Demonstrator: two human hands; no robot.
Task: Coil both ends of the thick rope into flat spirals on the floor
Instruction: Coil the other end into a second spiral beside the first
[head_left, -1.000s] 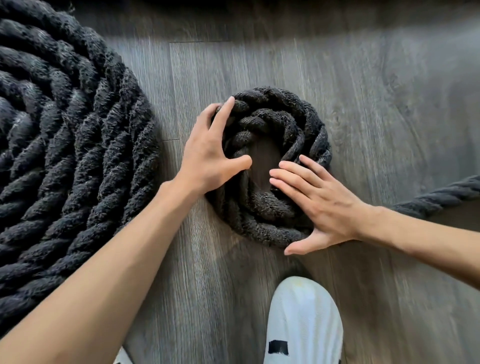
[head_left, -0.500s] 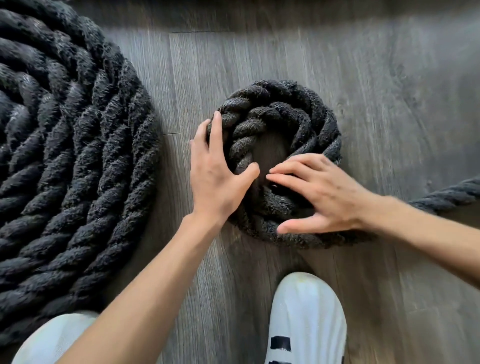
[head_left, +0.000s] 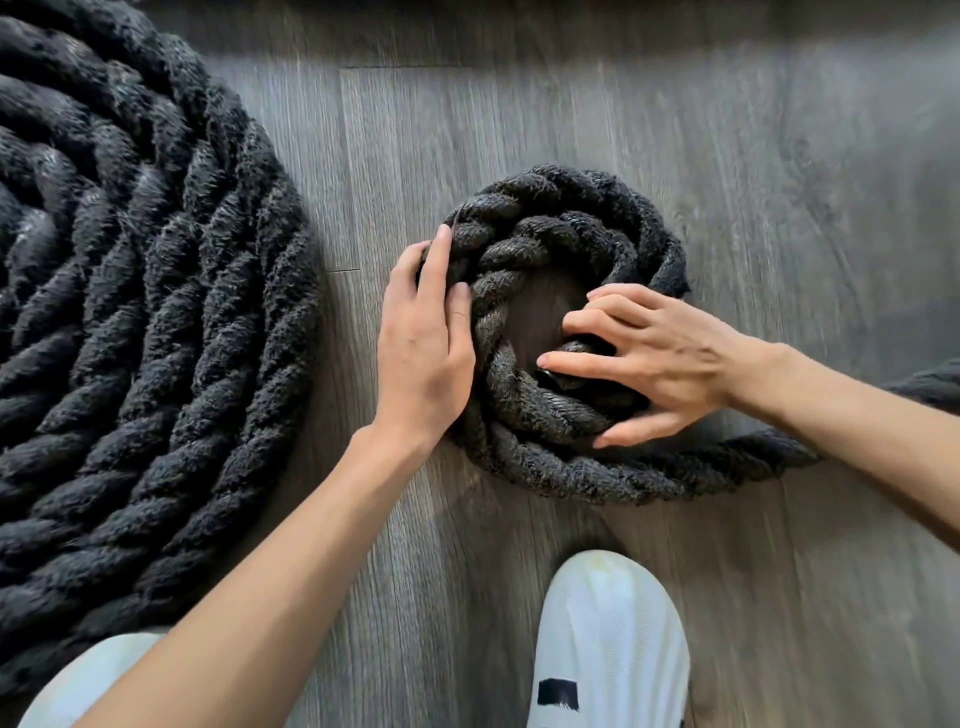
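- Shoe: white sneaker with a black stripe at the bottom edge, just below the right-hand fingers, on the grey wood-plank floor. A second white shoe toe sits bottom left, partly under the left forearm.
- Left hand: palm flat against the outer left side of the small dark twisted-rope coil. Fingers are close together and curled over the coil's top-left turns, pressing, not closed around anything.
- Right hand: fingers spread apart and bent. Fingertips reach into the coil's open centre, where bare floor shows. Thumb lies along the lower inner turn. Whether the tips pinch the rope end there: cannot tell, it's shadowed.
- Small coil: roughly two to three turns, lying between both hands. Its outer turn runs below the right thumb, then passes under the right forearm and off to the right edge.
- Large flat spiral of thick black fuzzy rope: well left of the left-hand fingers, many tight turns, flat on the floor, cut off by the left edge.
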